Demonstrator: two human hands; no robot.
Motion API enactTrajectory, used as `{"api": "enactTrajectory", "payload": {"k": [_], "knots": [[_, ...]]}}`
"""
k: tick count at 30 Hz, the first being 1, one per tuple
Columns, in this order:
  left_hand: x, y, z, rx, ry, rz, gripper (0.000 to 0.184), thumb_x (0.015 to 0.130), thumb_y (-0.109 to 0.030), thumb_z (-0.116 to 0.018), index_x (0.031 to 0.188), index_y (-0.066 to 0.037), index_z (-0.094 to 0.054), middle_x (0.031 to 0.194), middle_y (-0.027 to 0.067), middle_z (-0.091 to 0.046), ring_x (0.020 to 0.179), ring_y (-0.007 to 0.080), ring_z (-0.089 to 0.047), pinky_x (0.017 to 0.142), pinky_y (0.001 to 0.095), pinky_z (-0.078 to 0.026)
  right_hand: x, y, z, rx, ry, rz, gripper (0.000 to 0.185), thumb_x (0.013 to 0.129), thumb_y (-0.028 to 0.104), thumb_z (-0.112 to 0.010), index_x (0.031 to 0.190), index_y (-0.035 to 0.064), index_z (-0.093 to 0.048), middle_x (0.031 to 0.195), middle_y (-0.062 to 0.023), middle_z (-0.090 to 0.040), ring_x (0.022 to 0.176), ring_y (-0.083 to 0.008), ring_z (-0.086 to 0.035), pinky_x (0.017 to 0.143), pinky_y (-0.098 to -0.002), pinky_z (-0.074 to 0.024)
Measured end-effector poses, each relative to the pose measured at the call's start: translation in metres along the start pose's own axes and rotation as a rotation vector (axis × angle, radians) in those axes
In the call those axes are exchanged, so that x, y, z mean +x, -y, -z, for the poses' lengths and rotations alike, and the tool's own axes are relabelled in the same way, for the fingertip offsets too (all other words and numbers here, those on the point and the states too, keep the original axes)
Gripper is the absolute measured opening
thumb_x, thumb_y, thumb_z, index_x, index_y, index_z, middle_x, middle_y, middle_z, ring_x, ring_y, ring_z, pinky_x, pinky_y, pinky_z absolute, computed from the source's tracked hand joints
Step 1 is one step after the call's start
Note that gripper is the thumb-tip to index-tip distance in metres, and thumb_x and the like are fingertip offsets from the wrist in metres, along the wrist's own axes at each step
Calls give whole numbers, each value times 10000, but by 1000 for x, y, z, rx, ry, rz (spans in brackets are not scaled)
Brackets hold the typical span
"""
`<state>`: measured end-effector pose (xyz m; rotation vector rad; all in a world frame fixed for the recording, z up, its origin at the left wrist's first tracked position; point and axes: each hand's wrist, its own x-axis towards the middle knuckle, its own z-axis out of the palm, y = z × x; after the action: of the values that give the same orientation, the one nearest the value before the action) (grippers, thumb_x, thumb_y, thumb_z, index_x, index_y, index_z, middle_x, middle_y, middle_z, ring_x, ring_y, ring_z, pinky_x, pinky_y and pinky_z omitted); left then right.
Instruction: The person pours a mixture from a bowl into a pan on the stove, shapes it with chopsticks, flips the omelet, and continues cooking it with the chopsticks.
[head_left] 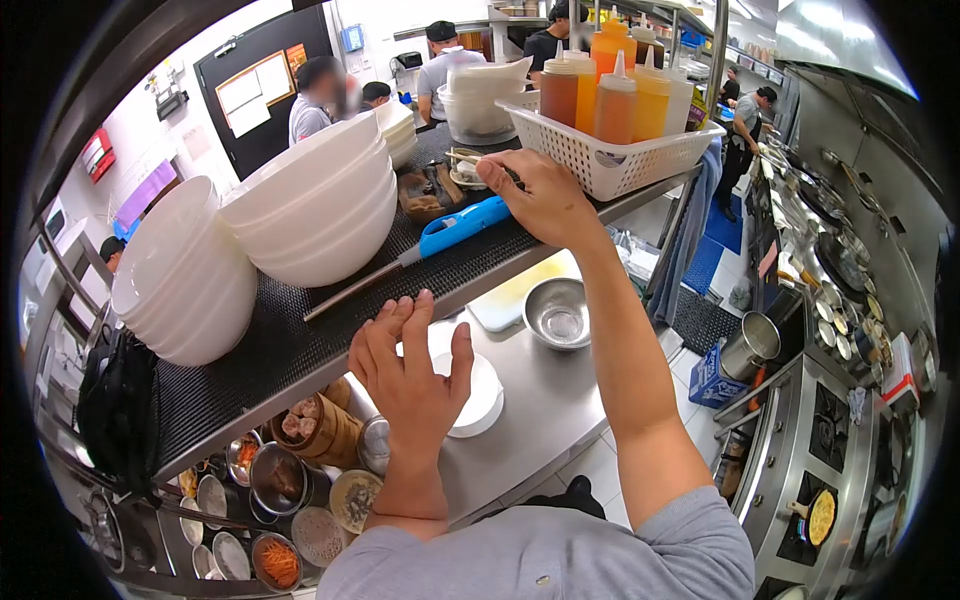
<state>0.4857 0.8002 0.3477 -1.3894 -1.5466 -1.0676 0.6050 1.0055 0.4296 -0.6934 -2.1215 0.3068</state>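
My right hand (540, 195) reaches over the black-matted shelf (330, 340), its fingers bent and pressed together. What they hold, if anything, is hidden. Below it lies a long-necked lighter (462, 226) with a blue handle and thin metal tube; its far end passes under that hand, and contact is unclear. Just left of the fingertips sit a small container of pale sticks (465, 165) and a dark dish with brown pieces (430, 190). My left hand (415, 365) is open near the shelf's front edge, fingers stretched, with a white round container (480, 400) on the counter behind it.
Stacked white bowls (310, 205) and another stack (190, 275) stand on the shelf. A white basket (620, 170) holds several squeeze bottles. Below are a metal bowl (557, 314), a bamboo steamer (325, 430) and ingredient pots. Stoves (820, 460) stand right; several people work farther off.
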Motion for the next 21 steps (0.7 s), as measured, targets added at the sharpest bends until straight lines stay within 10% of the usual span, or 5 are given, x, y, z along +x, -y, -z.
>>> {"api": "enactTrajectory", "payload": {"k": [21], "knots": [[9, 0, -22, 16, -164, -28, 270, 858, -241, -662, 1101, -128, -690, 1102, 16, -665, 1052, 227, -576, 972, 385, -349, 4, -9, -2, 21, -79, 12, 506, 983, 476, -522, 1119, 13, -677, 1064, -186, -674, 1019, -343, -633, 898, -398, -479]]}}
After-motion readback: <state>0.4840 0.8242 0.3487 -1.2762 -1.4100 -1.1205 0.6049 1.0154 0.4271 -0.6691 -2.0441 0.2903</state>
